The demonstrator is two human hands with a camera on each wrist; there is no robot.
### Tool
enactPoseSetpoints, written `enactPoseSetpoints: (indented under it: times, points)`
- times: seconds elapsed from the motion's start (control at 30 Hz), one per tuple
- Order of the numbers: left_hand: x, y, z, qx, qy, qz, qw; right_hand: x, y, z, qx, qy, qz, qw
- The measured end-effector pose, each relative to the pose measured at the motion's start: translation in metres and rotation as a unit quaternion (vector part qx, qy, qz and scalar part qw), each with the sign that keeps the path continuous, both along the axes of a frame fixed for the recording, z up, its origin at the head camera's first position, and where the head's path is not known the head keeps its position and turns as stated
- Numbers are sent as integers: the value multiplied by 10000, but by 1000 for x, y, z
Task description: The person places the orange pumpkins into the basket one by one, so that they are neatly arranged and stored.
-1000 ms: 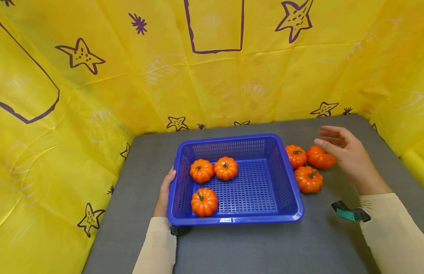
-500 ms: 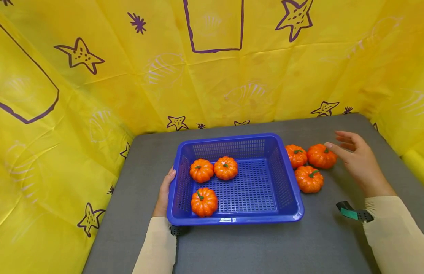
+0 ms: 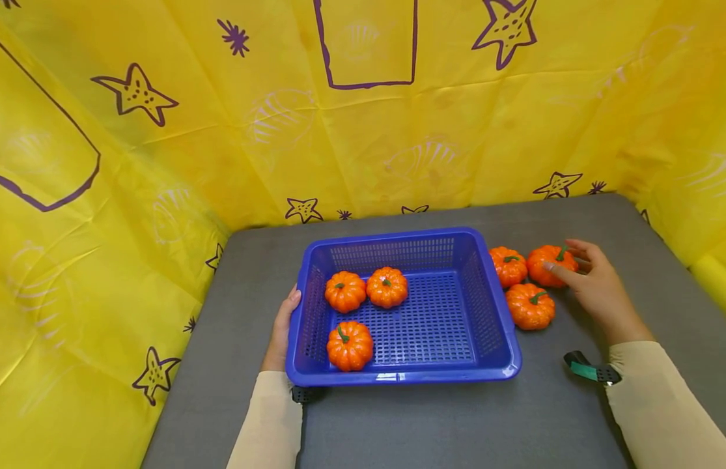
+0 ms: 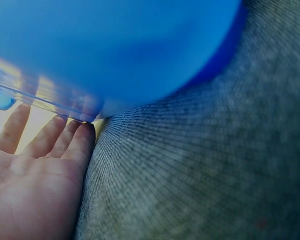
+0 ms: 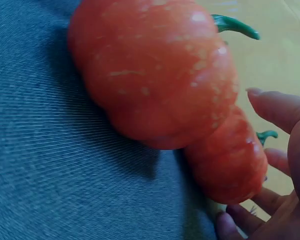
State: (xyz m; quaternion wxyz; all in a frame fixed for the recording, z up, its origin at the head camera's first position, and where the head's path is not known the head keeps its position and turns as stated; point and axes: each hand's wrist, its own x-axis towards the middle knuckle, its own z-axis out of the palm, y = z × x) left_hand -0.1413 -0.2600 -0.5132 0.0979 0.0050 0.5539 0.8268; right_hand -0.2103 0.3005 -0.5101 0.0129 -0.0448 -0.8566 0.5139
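A blue plastic basket (image 3: 398, 376) sits on the grey table with three small orange pumpkins inside, one of them a front-left pumpkin (image 3: 349, 346). My left hand (image 3: 280, 329) rests against the basket's left side; in the left wrist view its fairly straight fingers (image 4: 45, 137) touch the outer wall under the rim. To the right of the basket lie three more pumpkins. My right hand (image 3: 597, 293) is at the rearmost right pumpkin (image 3: 547, 266), thumb in front and fingers on its far right side. The right wrist view shows fingers spread about that pumpkin (image 5: 227, 160), without a visible firm grip.
A front-right pumpkin (image 3: 530, 306) and a back-left pumpkin (image 3: 508, 266) lie close beside the basket's right wall. Yellow patterned cloth (image 3: 363, 150) stands behind the table and at both sides. Grey tabletop (image 3: 409, 423) extends in front of the basket.
My right hand drew back slightly to the right, then came down and left to the rearmost right pumpkin. The left hand and the basket have stayed in place.
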Motion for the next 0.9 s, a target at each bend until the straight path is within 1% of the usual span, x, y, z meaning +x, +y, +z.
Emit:
enactPoseSetpoints:
  times: [0.17, 0.5, 0.7, 0.83, 0.9]
  points:
    - [0, 0, 0, 7, 31, -16, 10000, -1, -5, -5, 109, 100, 7, 9999]
    - [0, -1, -1, -19, 7, -3, 10000, 1, -8, -10, 188, 225, -41, 9996]
    - [1, -1, -1, 21, -24, 32, 10000, 2, -6, -7, 168, 124, -94, 9997]
    - [1, 0, -1, 21, 4, -3, 10000, 4, -4, -3, 179, 37, -163, 9997]
    - [1, -1, -1, 16, 3, -23, 10000, 5, -3, 0, 181, 92, -184, 9996]
